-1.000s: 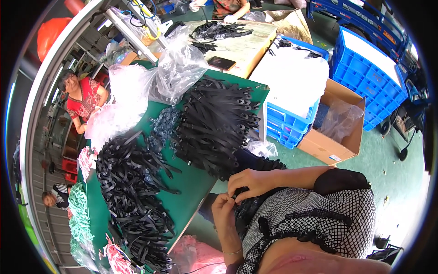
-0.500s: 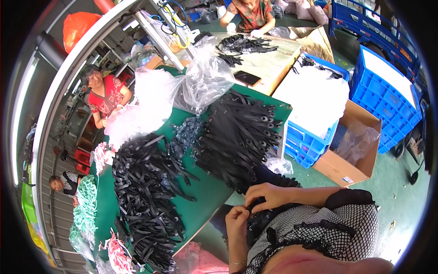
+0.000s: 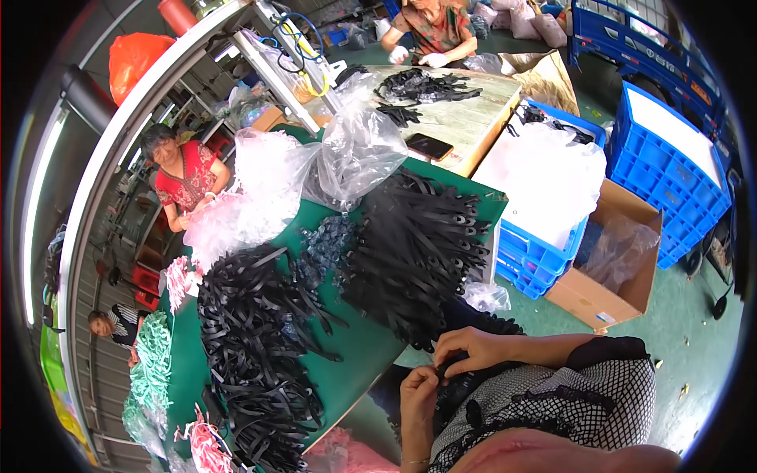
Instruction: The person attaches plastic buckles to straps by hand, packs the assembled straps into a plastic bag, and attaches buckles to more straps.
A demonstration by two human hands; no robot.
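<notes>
My left hand point(image 3: 419, 394) and my right hand point(image 3: 471, 351) meet in front of my body, just off the table's near edge. Both are closed, fingertips pinched close together at a small dark thing that I cannot make out against the black items in my lap. Beyond them a fanned pile of flat black straps point(image 3: 414, 252) with holed ends lies on the green table point(image 3: 367, 355). A looser heap of black straps point(image 3: 256, 363) spreads to the left. Between the two piles sit many small dark bluish, shiny pieces point(image 3: 322, 246).
Clear plastic bags point(image 3: 355, 154) stand behind the piles. Right of the table are blue crates point(image 3: 670, 173) and an open cardboard box point(image 3: 603, 303). Pink bundles point(image 3: 206, 445) and green bundles point(image 3: 150, 359) lie left. Across, a gloved person point(image 3: 434, 35) handles black straps; a person in red point(image 3: 188, 177) works left.
My hands stay pinched together, sitting slightly lower and to the right in the picture. The whole view has shifted a little. The gloved person across has drawn their hands back slightly from the straps.
</notes>
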